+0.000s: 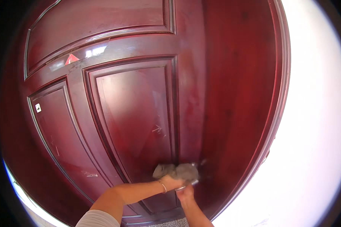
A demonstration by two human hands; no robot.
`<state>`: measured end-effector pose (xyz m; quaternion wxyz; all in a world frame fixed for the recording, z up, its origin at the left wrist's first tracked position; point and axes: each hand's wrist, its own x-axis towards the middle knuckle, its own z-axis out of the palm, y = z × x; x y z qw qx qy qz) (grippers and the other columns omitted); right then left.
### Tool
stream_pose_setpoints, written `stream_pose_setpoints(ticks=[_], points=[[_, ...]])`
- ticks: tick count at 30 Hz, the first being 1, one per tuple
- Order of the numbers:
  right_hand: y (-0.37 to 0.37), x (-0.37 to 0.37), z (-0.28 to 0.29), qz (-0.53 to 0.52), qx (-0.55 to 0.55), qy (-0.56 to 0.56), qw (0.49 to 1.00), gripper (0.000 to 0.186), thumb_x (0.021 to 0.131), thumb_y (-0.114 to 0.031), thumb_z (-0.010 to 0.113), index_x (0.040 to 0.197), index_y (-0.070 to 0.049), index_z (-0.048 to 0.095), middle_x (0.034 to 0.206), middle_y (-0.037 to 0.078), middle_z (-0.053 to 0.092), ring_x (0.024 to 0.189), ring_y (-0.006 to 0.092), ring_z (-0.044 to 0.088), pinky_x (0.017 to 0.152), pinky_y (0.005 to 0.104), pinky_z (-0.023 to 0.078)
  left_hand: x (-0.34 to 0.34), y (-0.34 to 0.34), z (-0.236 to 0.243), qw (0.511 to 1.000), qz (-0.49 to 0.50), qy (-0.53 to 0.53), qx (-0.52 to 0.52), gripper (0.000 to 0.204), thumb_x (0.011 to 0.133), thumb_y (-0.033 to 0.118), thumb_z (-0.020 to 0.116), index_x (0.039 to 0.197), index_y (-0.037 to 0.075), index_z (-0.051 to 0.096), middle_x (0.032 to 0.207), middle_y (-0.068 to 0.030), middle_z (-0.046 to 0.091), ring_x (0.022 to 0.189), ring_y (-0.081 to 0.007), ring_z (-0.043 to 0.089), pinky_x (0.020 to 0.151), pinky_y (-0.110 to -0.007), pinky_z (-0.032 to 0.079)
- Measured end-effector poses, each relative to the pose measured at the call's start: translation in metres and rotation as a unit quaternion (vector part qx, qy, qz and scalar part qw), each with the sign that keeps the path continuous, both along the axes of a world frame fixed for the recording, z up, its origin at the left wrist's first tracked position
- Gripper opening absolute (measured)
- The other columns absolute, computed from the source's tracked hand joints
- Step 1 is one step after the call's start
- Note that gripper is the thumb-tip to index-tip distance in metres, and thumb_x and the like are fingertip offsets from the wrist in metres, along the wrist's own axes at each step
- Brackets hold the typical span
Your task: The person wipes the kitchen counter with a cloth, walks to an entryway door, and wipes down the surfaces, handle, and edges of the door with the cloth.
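Observation:
A dark red panelled door fills most of the view. My left hand, with a bracelet at the wrist, is closed on a grey cloth. The cloth is bunched up against the door near its right edge, and slightly blurred. Just below it, my right hand is closed around a silver door handle. Cloth and fingers cover most of the handle, so its full shape is hidden.
A red door frame runs along the right side, beside a white wall. A small white sticker and a red triangular mark are on the door. Speckled flooring shows at the bottom.

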<state>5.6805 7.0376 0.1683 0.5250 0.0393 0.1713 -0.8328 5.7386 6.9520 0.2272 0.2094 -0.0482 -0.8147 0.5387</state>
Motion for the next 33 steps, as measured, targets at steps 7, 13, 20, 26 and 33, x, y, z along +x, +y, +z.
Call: stream_pose_setpoints(ticks=[7, 13, 20, 26, 33], points=[[0.001, 0.008, 0.012, 0.038, -0.048, -0.018, 0.998, 0.032, 0.093, -0.028, 0.041, 0.065, -0.016, 0.034, 0.059, -0.002, 0.029, 0.053, 0.0132, 0.029, 0.057, 0.0324, 0.033, 0.015, 0.01, 0.187, 0.981, -0.052, -0.045, 0.181, 0.017, 0.079, 0.015, 0.047, 0.095, 0.014, 0.053, 0.073, -0.0037, 0.054, 0.051, -0.0202, 0.06, 0.036, -0.031, 0.048], [0.009, 0.001, 0.012, 0.042, -0.042, -0.016, 0.998, 0.033, 0.094, -0.029, 0.04, 0.064, -0.016, 0.035, 0.056, -0.002, 0.028, 0.053, 0.0137, 0.029, 0.058, 0.0336, 0.034, -0.014, 0.023, 0.437, 0.967, -0.026, 0.25, -0.036, 0.015, 0.069, 0.013, 0.058, 0.084, 0.01, 0.058, 0.091, -0.011, 0.056, 0.061, -0.0203, 0.061, 0.044, -0.035, 0.049], [0.011, 0.011, 0.018, 0.058, -0.019, -0.043, 0.997, 0.032, 0.094, -0.027, 0.038, 0.064, -0.015, 0.036, 0.056, -0.002, 0.027, 0.053, 0.0138, 0.029, 0.058, 0.0343, 0.035, -0.03, 0.046, 0.483, 0.914, 0.01, 0.399, -0.072, 0.031, 0.066, 0.022, 0.064, 0.093, 0.007, 0.062, 0.102, -0.0082, 0.051, 0.103, -0.0221, 0.044, 0.076, -0.037, 0.038], [0.01, -0.002, 0.011, 0.06, -0.021, -0.046, 0.997, 0.033, 0.093, -0.028, 0.04, 0.063, -0.015, 0.035, 0.055, -0.002, 0.027, 0.053, 0.0141, 0.03, 0.058, 0.0346, 0.034, -0.026, 0.029, 0.306, 0.984, -0.014, 0.16, 0.083, 0.037, 0.07, 0.014, 0.052, 0.103, 0.0, 0.056, 0.099, -0.0137, 0.057, 0.092, -0.0279, 0.051, 0.079, -0.042, 0.04], [0.004, 0.004, 0.007, 0.062, -0.023, -0.026, 0.998, 0.032, 0.092, -0.029, 0.041, 0.064, -0.015, 0.036, 0.055, 0.0, 0.03, 0.053, 0.0159, 0.031, 0.06, 0.0367, 0.034, 0.008, -0.039, 0.067, 0.852, -0.148, -0.046, 0.501, 0.022, 0.075, 0.016, 0.048, 0.092, 0.005, 0.056, 0.09, -0.0106, 0.055, 0.085, -0.0214, 0.058, 0.083, -0.033, 0.043]])
